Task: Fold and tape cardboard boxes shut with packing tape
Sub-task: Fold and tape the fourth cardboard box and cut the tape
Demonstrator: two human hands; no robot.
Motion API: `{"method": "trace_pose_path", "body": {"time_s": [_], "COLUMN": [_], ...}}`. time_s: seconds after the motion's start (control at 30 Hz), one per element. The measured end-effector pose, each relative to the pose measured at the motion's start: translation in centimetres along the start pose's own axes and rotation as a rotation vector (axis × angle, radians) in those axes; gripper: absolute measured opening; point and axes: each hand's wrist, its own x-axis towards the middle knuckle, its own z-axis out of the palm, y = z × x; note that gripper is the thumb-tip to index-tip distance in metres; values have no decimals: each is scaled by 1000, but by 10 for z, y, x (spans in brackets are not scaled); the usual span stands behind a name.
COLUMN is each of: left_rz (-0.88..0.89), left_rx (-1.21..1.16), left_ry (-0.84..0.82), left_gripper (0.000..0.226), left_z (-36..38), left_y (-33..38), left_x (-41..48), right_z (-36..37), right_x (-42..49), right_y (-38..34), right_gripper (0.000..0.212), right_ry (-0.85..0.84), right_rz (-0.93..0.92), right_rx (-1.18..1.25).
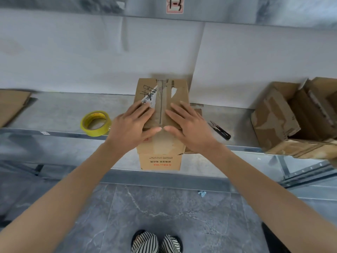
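brown cardboard box (162, 143), red print on its near face. left of box: yellow tape roll (96, 123). right: black snips (221, 130). below: black-white striped trousers (155, 243).

Soft, even light fills my view, bright on the white wall (73, 61) behind the box (180, 94) and flat on the grey worktop (60, 110). My fingers (144, 114) cast only faint shadows on the box top. Far left of the box, loose cardboard (12, 105) smears with blur. Away from the box, straight edges bow with wide-angle distortion, and everything looks slightly soft.
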Motion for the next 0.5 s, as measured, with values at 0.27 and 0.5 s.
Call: {"method": "trace_pose_path", "body": {"time_s": [0.27, 0.5], "left_rz": [161, 85], "left_rx": [64, -275], "left_ry": [-51, -114], "left_gripper": [73, 75], "left_z": [2, -1], "left_y": [-6, -21], "left_x": [-1, -13], "right_z": [-4, -11], "right_x": [1, -6], "right_y": [6, -4], "right_gripper": [60, 64], "right_ry": [5, -82], "right_rz": [-172, -95], "right_rx": [-188, -183]}}
